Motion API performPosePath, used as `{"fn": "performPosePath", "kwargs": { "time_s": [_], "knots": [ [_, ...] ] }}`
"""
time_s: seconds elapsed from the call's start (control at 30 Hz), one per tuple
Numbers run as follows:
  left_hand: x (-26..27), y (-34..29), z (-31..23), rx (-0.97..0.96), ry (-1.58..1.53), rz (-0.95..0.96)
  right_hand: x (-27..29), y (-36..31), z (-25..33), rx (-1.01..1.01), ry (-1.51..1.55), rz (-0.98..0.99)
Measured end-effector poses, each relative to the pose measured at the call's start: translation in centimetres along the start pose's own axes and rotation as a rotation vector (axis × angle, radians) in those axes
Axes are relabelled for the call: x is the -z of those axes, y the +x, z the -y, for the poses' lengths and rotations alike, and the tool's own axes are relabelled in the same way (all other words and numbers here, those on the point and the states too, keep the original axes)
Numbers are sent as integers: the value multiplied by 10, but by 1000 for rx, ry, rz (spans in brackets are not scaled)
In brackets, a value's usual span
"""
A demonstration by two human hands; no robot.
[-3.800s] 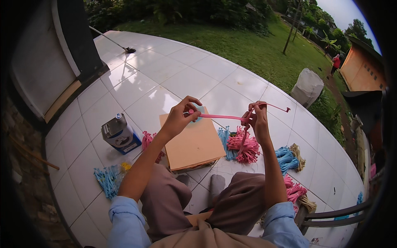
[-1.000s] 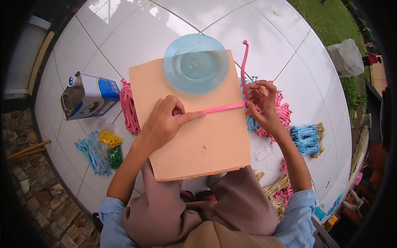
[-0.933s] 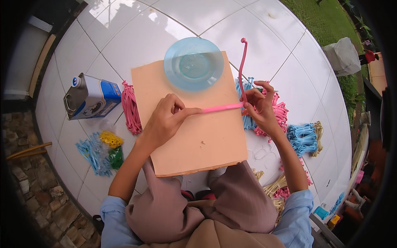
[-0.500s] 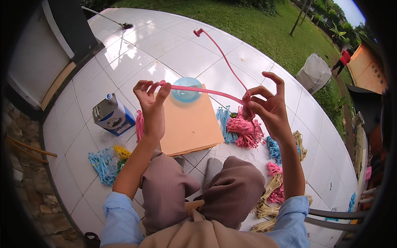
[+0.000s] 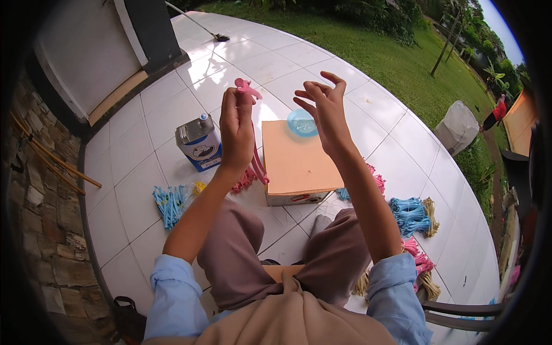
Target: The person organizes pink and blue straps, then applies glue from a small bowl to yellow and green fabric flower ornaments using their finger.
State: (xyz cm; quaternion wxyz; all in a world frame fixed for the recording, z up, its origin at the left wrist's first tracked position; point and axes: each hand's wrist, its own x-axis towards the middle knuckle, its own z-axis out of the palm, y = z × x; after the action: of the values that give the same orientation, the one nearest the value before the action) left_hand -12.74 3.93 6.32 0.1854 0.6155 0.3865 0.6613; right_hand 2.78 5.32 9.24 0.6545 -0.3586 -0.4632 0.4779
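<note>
My left hand [image 5: 237, 129] is raised in front of me, its fingers closed round a soft pink strap [image 5: 246, 87]. Its flared end sticks out above the fingertips, while the rest hangs below the palm beside the box. My right hand [image 5: 326, 109] is up to the right with fingers apart and nothing seen in them. Between and below the hands stands a box with a flat peach top [image 5: 299, 161]. A translucent light-blue bowl [image 5: 302, 123] sits at its far edge, partly behind my right hand.
Left of the box stands a blue-and-silver metal can [image 5: 198, 144]. Light-blue straps [image 5: 168, 206] lie nearer me, with blue bundles [image 5: 409, 215], pink bundles [image 5: 417, 256] and beige bundles [image 5: 430, 215] at right. A white sack [image 5: 457, 127] and a person in red [image 5: 494, 115] are farther off.
My right hand has let go of the strap and opened. The strap, stretched between both hands before, is now bunched in my left hand and hanging. The view has shifted left.
</note>
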Motion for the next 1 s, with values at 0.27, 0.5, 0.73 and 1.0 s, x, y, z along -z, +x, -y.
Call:
{"fn": "performPosePath", "kwargs": {
  "time_s": [0.27, 0.5, 0.73, 1.0],
  "knots": [
    [63, 7, 136, 219, 100, 121, -82, -82, -192, 99, -429, -114],
    [80, -77, 257, 678, -42, 75, -87, -95, -325, -148, -266, -104],
    [74, -100, 383, 676, 297, 213, -77, -81, -413, -369, -358, -149],
    [72, -100, 393, 541, 658, 451, -49, -79, -461, -460, -751, -77]
  ]
}}
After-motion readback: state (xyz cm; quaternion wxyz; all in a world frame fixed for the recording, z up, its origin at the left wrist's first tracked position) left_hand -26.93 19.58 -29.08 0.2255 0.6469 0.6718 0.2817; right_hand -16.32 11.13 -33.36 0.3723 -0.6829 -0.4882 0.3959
